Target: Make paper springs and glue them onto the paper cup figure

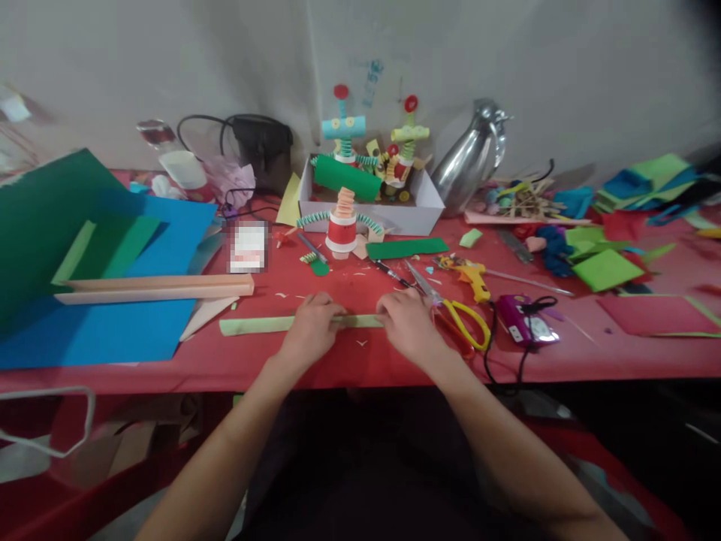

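A long light green paper strip [256, 325] lies across the red table in front of me. My left hand [312, 324] has its fingers closed on the strip near its middle. Toward the strip's right end, my right hand [410, 321] pinches it, hiding that end. Just beyond my hands stands a red and white paper cup figure [341, 229] with folded green arms and a pleated orange neck. Scissors with yellow handles [465, 323] lie close to my right hand. A black pen [391, 273] rests behind it.
Blue sheets [113, 330] and a folded peach strip [163, 287] cover the left. A white box [366, 218] holds two paper figures at the back, beside a steel jug [467, 154]. A yellow glue gun [473, 276] and purple camera [523, 321] lie right, with paper scraps [608, 269] beyond.
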`<state>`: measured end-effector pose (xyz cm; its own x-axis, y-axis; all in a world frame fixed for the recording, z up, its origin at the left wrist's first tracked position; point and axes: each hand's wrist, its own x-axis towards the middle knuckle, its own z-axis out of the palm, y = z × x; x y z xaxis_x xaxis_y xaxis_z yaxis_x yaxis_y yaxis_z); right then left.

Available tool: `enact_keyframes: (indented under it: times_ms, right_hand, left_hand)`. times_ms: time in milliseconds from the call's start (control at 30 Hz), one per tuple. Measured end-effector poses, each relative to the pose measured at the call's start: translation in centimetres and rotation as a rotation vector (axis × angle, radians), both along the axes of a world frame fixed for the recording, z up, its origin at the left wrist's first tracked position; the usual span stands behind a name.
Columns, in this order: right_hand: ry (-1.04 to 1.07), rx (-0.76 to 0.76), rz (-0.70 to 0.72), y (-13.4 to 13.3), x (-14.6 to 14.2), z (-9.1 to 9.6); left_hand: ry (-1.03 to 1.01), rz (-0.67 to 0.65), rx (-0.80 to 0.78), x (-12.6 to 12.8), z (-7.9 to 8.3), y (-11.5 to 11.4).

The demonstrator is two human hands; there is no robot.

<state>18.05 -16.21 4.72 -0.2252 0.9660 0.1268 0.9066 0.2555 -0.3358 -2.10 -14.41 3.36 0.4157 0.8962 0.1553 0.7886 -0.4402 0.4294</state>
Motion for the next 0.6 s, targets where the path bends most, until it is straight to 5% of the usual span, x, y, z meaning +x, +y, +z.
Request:
enact_keyframes:
  times_ms: [133, 300, 433, 600]
  right_hand:
    - [-0.06, 0.115, 0.038, -1.4, -0.3, 1.4]
    - [0.078, 0.023, 0.08, -1.1, -0.6, 1.0]
    - [0.207, -0.021, 0.124, -0.6, -0.8, 1.0]
    - [0.622, 0.001, 0.056, 0.2, -1.1, 1.2]
  left_hand:
    - [-0.028, -0.029, -0.061, 0.3, 0.2, -1.0]
    - [-0.057, 0.04, 0.043, 0.4, 0.5, -2.2]
    - [-0.094, 0.061, -0.045, 0.0, 1.3, -2.8]
    - [-0.174, 0.233, -0.127, -0.8, 3.1, -2.8]
